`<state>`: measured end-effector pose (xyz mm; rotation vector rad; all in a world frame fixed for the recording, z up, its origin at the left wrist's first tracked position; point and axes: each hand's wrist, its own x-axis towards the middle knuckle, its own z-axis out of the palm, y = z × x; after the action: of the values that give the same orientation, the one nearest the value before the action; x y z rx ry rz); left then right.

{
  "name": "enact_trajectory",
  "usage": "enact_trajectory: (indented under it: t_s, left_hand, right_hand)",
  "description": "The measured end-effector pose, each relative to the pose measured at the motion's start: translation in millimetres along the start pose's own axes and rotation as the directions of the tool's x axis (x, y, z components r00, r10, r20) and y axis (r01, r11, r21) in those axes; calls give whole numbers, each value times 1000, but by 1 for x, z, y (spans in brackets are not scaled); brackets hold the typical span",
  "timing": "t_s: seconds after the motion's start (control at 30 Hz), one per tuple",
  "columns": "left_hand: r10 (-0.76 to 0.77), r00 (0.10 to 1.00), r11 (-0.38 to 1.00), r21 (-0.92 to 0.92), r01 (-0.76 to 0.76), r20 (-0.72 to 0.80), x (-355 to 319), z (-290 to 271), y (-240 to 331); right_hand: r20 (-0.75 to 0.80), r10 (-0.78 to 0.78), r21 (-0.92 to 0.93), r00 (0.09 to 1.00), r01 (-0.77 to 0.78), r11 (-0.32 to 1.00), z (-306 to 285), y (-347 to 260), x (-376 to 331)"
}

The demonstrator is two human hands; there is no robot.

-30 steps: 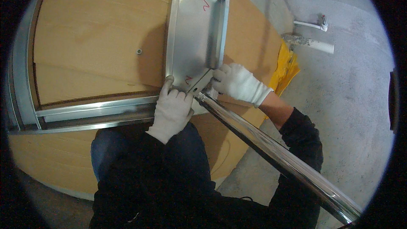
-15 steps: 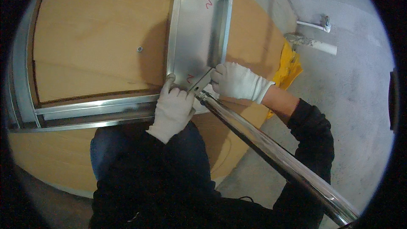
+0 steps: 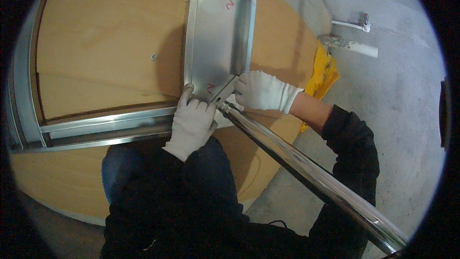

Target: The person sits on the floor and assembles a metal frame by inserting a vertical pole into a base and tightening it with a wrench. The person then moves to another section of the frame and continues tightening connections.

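Observation:
A shiny metal frame lies in front of me, with a wide sheet-metal channel running away from its near corner. My left hand, in a white glove, is closed over that corner, its index finger stretched along the channel's left edge. A slanted metal strip with a hole crosses the corner. At the strip's far end, my gloved right hand has its fingers bent and pressed together; what they pinch is hidden. Between my hands, a polished round tube meets the corner and slopes to the lower right.
Brown cardboard lies beneath the frame, with a small nut on it. A yellow crumpled cloth or bag sits by the cardboard's right edge. Beyond are a white pipe and a thin pipe with a fitting along the grey concrete.
The whole scene has shifted slightly left in the view. Both hands keep nearly the same places at the corner, and the tube stays against it.

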<state>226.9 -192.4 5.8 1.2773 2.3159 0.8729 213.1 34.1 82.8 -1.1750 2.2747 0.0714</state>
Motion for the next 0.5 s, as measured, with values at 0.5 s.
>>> enact_trajectory:
  t_s: [0.5]
  left_hand:
    - [-3,1000,1000,-13,3,3,1,-2,0]
  right_hand:
    - [447,872,881,200,71,-468,71,-74,10]
